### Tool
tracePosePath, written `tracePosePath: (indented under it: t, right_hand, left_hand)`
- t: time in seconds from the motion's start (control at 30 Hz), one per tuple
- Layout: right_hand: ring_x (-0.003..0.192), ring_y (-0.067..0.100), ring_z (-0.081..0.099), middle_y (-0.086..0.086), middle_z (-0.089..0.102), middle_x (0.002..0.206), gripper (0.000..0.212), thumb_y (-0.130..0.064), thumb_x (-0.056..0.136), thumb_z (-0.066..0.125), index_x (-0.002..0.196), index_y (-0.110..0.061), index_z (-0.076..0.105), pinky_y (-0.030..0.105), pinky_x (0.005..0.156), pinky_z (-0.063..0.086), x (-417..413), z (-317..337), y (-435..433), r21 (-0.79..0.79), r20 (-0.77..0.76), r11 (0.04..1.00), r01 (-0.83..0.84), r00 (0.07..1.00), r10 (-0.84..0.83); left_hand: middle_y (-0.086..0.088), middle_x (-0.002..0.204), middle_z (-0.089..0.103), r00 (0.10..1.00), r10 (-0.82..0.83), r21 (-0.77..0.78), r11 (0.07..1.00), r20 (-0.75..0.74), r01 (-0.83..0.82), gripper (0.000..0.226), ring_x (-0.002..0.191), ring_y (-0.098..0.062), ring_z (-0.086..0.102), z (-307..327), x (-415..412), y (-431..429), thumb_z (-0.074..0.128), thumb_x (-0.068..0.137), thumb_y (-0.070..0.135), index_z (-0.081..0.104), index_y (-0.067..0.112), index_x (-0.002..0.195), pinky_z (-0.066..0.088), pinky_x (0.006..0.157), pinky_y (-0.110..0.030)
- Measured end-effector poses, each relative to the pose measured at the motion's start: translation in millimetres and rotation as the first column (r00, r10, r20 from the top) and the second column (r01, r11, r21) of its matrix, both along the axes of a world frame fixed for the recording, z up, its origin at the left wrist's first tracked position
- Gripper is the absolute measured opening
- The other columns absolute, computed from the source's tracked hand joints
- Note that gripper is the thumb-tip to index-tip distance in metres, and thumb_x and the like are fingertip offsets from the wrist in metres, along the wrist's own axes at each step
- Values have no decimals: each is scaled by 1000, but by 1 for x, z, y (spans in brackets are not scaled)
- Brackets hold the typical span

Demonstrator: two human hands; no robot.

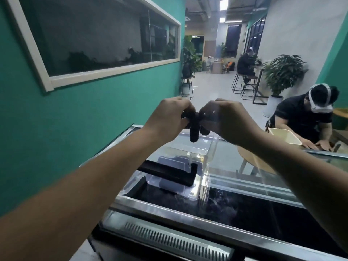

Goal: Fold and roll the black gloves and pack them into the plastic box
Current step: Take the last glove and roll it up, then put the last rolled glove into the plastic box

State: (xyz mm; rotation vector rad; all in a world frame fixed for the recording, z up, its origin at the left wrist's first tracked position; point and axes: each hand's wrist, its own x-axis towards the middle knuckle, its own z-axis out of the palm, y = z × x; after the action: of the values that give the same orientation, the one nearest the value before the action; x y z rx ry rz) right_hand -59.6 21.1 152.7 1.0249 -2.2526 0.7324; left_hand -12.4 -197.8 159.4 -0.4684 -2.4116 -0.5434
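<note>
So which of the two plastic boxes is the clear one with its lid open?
The clear plastic box directly below the hands, on the glass counter, lid raised. The other, a cream opaque tub, sits far right by another person's hands.

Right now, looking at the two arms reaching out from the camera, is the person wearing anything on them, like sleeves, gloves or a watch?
No. Both forearms are bare from the bottom edge of the picture to the wrists: no sleeves or cuffs show. The left hand and the right hand are bare too, with no gloves on them, and no watch, bracelet or ring shows from this angle. The undersides of the wrists are hidden.
</note>
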Motion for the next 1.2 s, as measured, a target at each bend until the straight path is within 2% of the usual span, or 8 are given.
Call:
tracePosePath:
  t: [0.17, 0.3, 0.5, 0.6, 0.77, 0.87, 1.0, 1.2]
  right_hand:
    - [68, -4, 63, -11, 66, 82, 20, -23, 84, 88, 102, -19, 81, 8, 65, 44, -13, -13, -18, 80, 73, 997, -9, 997, 4]
    - [77, 8, 68, -7, 77, 102, 38, -43, 87, 84, 118, -21, 80, 24, 72, 58, -12, -19, -16, 276, 155, 959, -62, 988, 19]
    - [71, -3, 63, -10, 73, 92, 23, -35, 92, 82, 111, -22, 81, 19, 69, 53, -13, -2, -17, 231, 91, 973, -27, 996, 6]
    - [71, -11, 60, -12, 72, 88, 16, -30, 93, 82, 107, -21, 82, 12, 68, 48, -7, 5, -29, 195, 60, 980, -41, 998, 30]
    - [75, 12, 72, -3, 80, 93, 14, -29, 94, 80, 106, -20, 83, 22, 75, 58, 11, 11, -65, 149, 97, 986, -70, 994, 56]
    - [75, 15, 70, -3, 77, 91, 14, -27, 95, 78, 105, -19, 82, 18, 71, 53, 23, 10, -91, 135, 126, 986, -99, 989, 81]
    - [78, 20, 70, 1, 80, 93, 16, -34, 96, 76, 103, -20, 81, 30, 76, 56, 34, 0, -127, 173, 166, 980, -102, 983, 73]
    - [89, 26, 67, 5, 77, 97, 40, -55, 104, 57, 107, -20, 76, 34, 77, 54, 45, -20, -152, 330, 256, 943, -46, 966, -42]
  left_hand:
    - [-7, 101, 75, 980, 20, 64, 997, 197, -33, 25, 73, -18, 64, -11, -7, -18, 78, 90, 2, 81, 13, 112, 56, 70, -32]
    - [4, 109, 75, 932, 33, 6, 999, 362, -38, 28, 95, -14, 71, -24, -2, -28, 85, 91, 13, 79, 19, 119, 55, 80, -23]
    - [5, 104, 79, 955, 92, 78, 990, 283, -118, 17, 95, -14, 73, -19, 5, -53, 78, 95, 20, 81, 21, 112, 57, 86, -28]
    - [8, 99, 78, 962, 148, 106, 979, 228, -175, 14, 91, -11, 72, -15, 11, -71, 75, 96, 21, 81, 22, 109, 50, 77, -16]
    - [4, 93, 78, 941, 300, 211, 921, 155, -328, 11, 87, -15, 71, -24, 28, -116, 73, 96, 21, 81, 21, 104, 54, 83, -27]
    - [3, 93, 77, 906, 358, 242, 880, 226, -409, 10, 87, -16, 72, -43, 37, -145, 72, 98, 21, 80, 20, 104, 54, 83, -28]
    - [3, 96, 78, 835, 415, 171, 851, 362, -497, 9, 92, -19, 74, -83, 43, -180, 73, 97, 24, 79, 22, 103, 59, 85, -33]
    - [1, 110, 75, 721, 445, 123, 801, 531, -585, 18, 99, -23, 71, -147, 35, -208, 73, 93, 28, 75, 23, 111, 58, 88, -36]
